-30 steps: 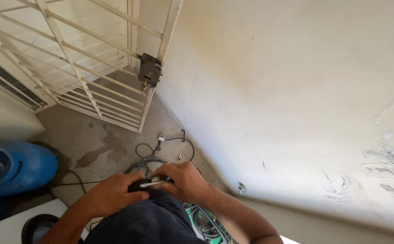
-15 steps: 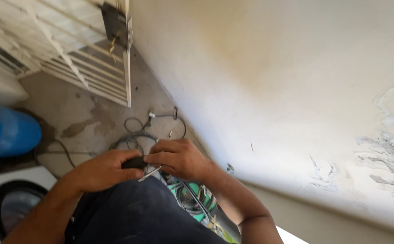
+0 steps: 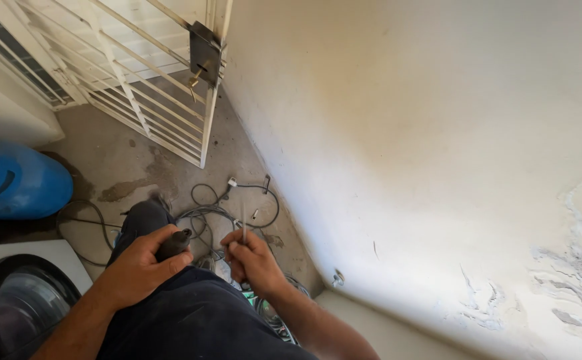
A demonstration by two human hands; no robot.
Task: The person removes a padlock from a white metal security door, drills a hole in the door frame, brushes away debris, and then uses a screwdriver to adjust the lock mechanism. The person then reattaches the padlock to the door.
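**A:** From the head camera, what has changed over the last second?

**B:** Earlier, both hands met over the lap, the thin pale strip lying nearly level between them. Now they have come apart. The right hand [image 3: 254, 261] has swung the thin, pale, straight strip of wire or rod [image 3: 243, 225] up on end, and the left hand [image 3: 143, 267] sits to the left of it with the small dark stubby tool handle [image 3: 173, 244].

**A:** What does that suggest for the work?

**B:** My judgement: the strip has been drawn free of the dark piece, so the two are being handled separately rather than joined.

**A:** And the fingers?

**B:** The left hand's fingers are curled tight round the dark handle, only its tip showing past the thumb. The right hand's fingers are closed to a narrow pinch on the strip's lower end.

**A:** Which way does the strip point?

**B:** Its long axis runs near to far in the scene, almost upright in the picture, the free end aimed away from the person toward the tangle of grey cables [image 3: 219, 212] on the stained concrete floor [image 3: 124, 160]. It is blurred, so I cannot tell its tip.

**A:** Where is it?

**B:** Just above the right hand, over the person's dark trouser knee [image 3: 145, 217], near the cream plaster wall [image 3: 424, 147] on the right. The blue plastic drum [image 3: 21, 183] lies well to the left, the white barred metal gate [image 3: 137, 87] far beyond, and a round dark glass door in a white appliance [image 3: 27, 303] sits near left.
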